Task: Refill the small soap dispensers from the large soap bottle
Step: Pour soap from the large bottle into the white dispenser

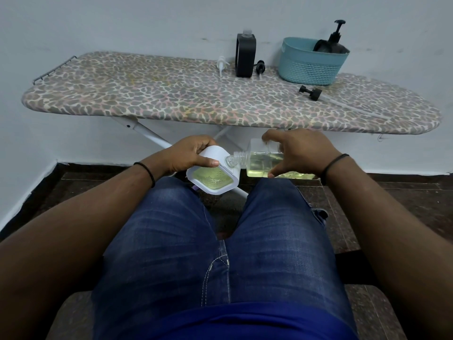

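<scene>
A person sits with both hands held out over the knees, in front of an ironing board point(171, 99) with a spotted cover; the left hand point(188, 153) grips a white dispenser point(213, 176), fingers curled over its top edge and the thumb pressed on its near face; the dispenser is tilted, and its flat side shows a window of yellow-green soap; the right hand point(297, 152) holds a clear bottle point(259, 160) laid almost on its side, pinched between the fingers above and the thumb below; the bottle's open threaded neck points left and touches the dispenser at its upper right corner; pale yellow soap lies along the lower part of the bottle; both wrists wear a thin dark band.

On the ironing board, near the wall, a black dispenser point(245, 56) stands upright with no pump in its clear neck; just to its left lies a white pump point(221, 65), just to its right a black pump point(260, 66); further right stands a blue basket point(311, 67) with a black pump bottle point(337, 40) in it; in front of the basket lies another black pump point(310, 91), its clear tube stretching to the right along the cover.
</scene>
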